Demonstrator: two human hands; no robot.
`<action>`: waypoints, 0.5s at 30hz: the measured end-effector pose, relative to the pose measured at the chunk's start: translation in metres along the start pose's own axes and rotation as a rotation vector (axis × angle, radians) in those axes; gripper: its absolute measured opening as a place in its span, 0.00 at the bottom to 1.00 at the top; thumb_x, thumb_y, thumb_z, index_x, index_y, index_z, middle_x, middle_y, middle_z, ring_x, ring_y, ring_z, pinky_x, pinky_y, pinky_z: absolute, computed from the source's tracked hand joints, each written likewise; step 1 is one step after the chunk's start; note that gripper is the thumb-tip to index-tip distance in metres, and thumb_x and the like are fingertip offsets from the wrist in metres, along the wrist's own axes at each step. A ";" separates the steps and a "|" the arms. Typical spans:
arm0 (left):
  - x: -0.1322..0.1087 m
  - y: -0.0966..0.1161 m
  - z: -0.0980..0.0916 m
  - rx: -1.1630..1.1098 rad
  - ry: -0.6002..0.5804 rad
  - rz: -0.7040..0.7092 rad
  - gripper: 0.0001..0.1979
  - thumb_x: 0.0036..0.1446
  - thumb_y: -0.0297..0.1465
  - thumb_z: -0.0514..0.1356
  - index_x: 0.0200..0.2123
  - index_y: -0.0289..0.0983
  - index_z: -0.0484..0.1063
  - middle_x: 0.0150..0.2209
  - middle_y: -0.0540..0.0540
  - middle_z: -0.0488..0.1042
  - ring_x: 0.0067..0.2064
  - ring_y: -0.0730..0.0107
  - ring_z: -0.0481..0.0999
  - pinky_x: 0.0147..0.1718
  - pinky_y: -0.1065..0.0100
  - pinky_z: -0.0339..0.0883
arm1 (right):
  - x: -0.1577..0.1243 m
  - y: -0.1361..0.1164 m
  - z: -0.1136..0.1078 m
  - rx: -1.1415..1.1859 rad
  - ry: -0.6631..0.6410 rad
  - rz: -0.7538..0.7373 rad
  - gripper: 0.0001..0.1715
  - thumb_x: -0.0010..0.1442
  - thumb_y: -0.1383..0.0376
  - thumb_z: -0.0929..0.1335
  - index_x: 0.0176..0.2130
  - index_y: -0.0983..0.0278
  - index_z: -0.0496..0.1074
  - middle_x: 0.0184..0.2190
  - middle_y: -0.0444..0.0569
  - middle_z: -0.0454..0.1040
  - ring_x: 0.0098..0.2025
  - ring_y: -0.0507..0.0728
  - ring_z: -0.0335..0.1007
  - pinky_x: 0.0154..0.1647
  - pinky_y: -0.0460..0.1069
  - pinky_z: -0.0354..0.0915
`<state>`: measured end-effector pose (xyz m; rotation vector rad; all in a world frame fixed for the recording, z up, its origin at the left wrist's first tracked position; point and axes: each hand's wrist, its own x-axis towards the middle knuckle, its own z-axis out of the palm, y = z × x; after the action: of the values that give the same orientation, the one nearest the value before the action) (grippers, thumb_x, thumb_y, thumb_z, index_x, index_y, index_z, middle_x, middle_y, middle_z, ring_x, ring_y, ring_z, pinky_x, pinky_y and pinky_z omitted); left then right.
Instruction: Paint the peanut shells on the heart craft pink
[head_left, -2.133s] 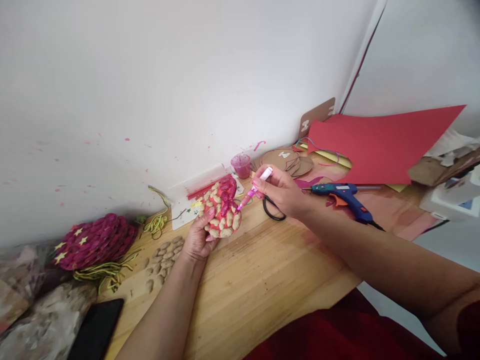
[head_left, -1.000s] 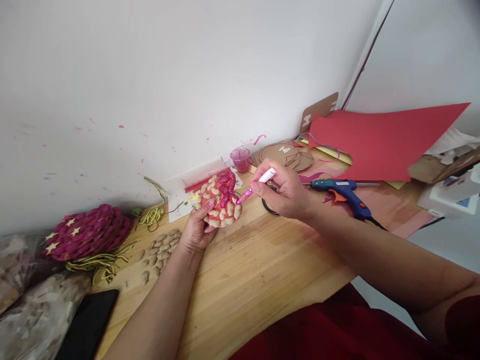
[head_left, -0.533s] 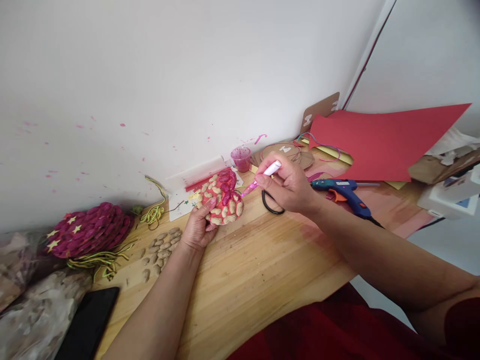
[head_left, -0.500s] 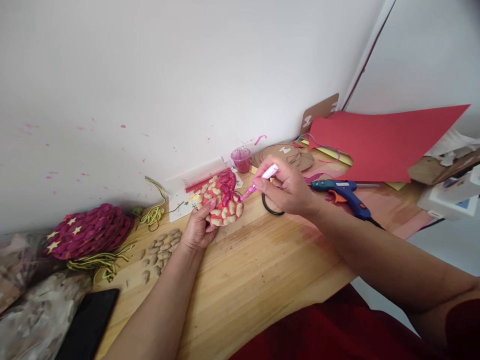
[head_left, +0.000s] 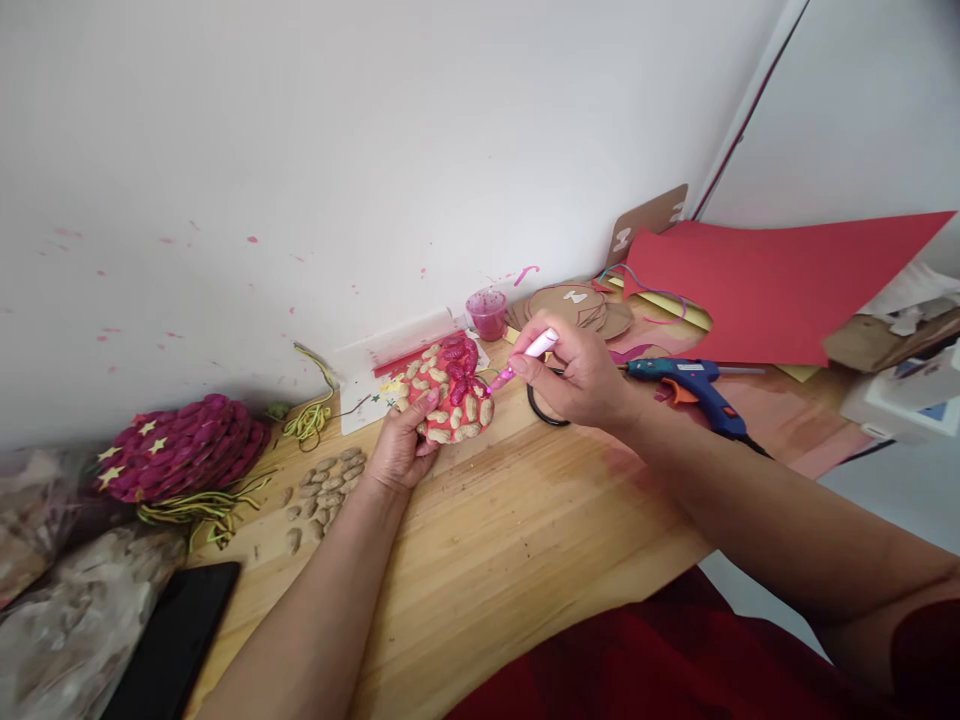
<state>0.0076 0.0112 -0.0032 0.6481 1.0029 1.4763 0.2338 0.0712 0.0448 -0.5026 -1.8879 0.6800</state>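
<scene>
My left hand (head_left: 401, 443) is closed on the lower left rim of a round red peanut-covered disc (head_left: 463, 432), thumb on top, held tilted above the table. Most of its peanuts are bare tan; those near the upper edge are wet magenta. Between thumb and fingers, my right hand (head_left: 574, 370) pinches a white-handled paintbrush (head_left: 541, 343) with a pink-coated front end. Its tip is at the disc's right side, by a partly painted peanut. Behind the disc stands a clear plastic cup (head_left: 487, 316) of pink paint.
Loose peanuts (head_left: 328, 485) lie left of my forearm, near stacked magenta peanut discs (head_left: 184, 445) with yellow stars. A black phone-like slab (head_left: 176, 640) and plastic bags (head_left: 82, 615) are at lower left. A blue glue gun (head_left: 694, 385), cardboard discs (head_left: 574, 308) and red sheet (head_left: 780, 285) are right.
The view has shifted slightly. The brush tip stays at the disc's right side, and the peanut there shows a little more pink. Both hands keep their holds.
</scene>
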 end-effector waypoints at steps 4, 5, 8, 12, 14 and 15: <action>0.001 -0.002 -0.002 -0.007 -0.004 0.001 0.23 0.38 0.32 0.78 0.29 0.36 0.67 0.16 0.60 0.60 0.13 0.87 0.49 0.09 0.81 0.38 | 0.000 0.004 0.003 0.114 0.021 0.077 0.15 0.66 0.53 0.71 0.37 0.61 0.67 0.27 0.42 0.69 0.27 0.51 0.61 0.30 0.49 0.59; 0.001 -0.002 -0.003 -0.009 -0.007 0.001 0.22 0.39 0.32 0.78 0.30 0.36 0.67 0.16 0.60 0.60 0.13 0.87 0.49 0.09 0.81 0.38 | -0.001 0.006 0.004 0.153 0.011 0.111 0.16 0.66 0.52 0.71 0.37 0.61 0.67 0.26 0.41 0.68 0.27 0.51 0.61 0.29 0.49 0.58; 0.000 -0.003 -0.004 -0.009 -0.017 0.000 0.21 0.39 0.32 0.78 0.29 0.36 0.68 0.16 0.60 0.60 0.13 0.86 0.48 0.09 0.81 0.38 | 0.000 0.011 0.006 0.203 0.022 0.177 0.20 0.65 0.49 0.72 0.38 0.61 0.67 0.26 0.40 0.67 0.26 0.50 0.60 0.27 0.48 0.57; -0.001 -0.003 -0.003 -0.006 -0.028 0.001 0.23 0.40 0.33 0.78 0.25 0.36 0.65 0.15 0.60 0.58 0.13 0.87 0.48 0.09 0.81 0.38 | 0.002 0.013 0.006 0.269 0.064 0.200 0.24 0.62 0.46 0.73 0.37 0.61 0.66 0.25 0.40 0.66 0.25 0.50 0.61 0.26 0.47 0.57; -0.001 -0.003 -0.002 -0.005 -0.033 0.000 0.23 0.40 0.33 0.78 0.25 0.36 0.64 0.15 0.60 0.58 0.13 0.87 0.48 0.09 0.81 0.37 | 0.002 0.013 0.006 0.300 0.027 0.208 0.24 0.62 0.46 0.73 0.36 0.61 0.66 0.25 0.40 0.66 0.25 0.50 0.61 0.26 0.47 0.57; -0.001 -0.002 -0.001 -0.005 -0.033 -0.002 0.23 0.39 0.32 0.78 0.25 0.37 0.63 0.15 0.60 0.58 0.13 0.87 0.49 0.09 0.81 0.37 | 0.002 0.013 0.006 0.294 0.012 0.209 0.23 0.62 0.46 0.73 0.36 0.61 0.66 0.25 0.40 0.66 0.25 0.49 0.60 0.26 0.47 0.57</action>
<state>0.0079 0.0093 -0.0056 0.6659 0.9735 1.4615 0.2277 0.0804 0.0357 -0.5154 -1.6998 1.0710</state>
